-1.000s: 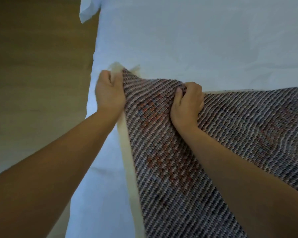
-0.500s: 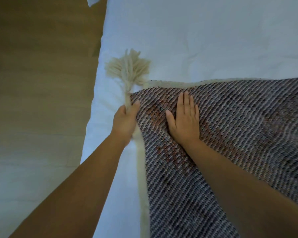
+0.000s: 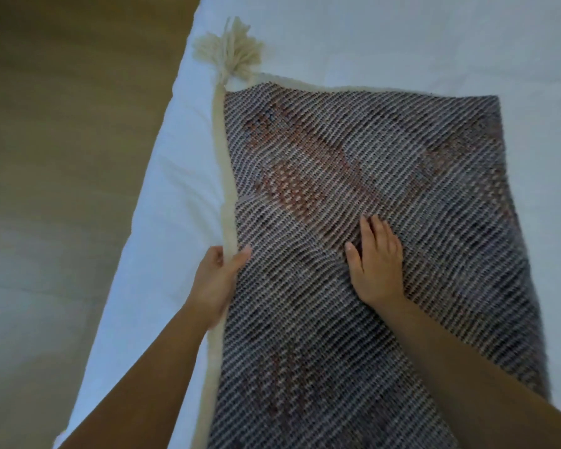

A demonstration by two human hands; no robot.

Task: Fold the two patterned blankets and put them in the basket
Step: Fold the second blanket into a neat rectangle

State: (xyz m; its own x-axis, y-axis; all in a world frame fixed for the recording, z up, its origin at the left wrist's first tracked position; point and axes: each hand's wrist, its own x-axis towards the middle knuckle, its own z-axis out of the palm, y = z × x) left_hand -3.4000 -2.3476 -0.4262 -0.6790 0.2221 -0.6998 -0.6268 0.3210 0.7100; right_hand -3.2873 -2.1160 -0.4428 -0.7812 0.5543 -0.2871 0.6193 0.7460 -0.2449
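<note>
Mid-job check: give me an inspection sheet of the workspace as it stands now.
Surface: white bed sheet, lightly creased.
Job's things: one patterned blanket flat on the sheet, cream tassel at its far left corner; second blanket and basket not in view.
Clutter: nothing seen.
Hands: left hand pinches the blanket's cream left edge; right hand lies flat on it.
Cables: nothing seen.
Surroundings: wooden floor left of the bed.
</note>
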